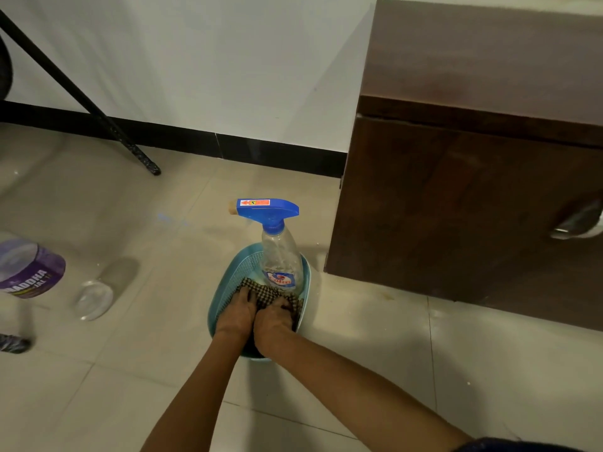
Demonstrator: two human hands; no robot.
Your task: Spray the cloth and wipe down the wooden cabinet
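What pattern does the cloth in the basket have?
The cloth has dark-and-light checks; head view.

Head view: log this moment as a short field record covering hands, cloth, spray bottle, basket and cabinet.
left hand: grips checked cloth inside basket
right hand: grips same cloth, beside left hand
spray bottle: upright at basket's far end, beyond cloth, untouched
basket: teal plastic, on tiled floor
cabinet: dark wood, right of basket, untouched

Left grip [236, 316] and right grip [272, 324] clutch a checked cloth [261, 295] in a light-blue plastic basket [217, 305] holding an upright clear spray bottle [280, 259], near a dark wooden cabinet [456, 207].
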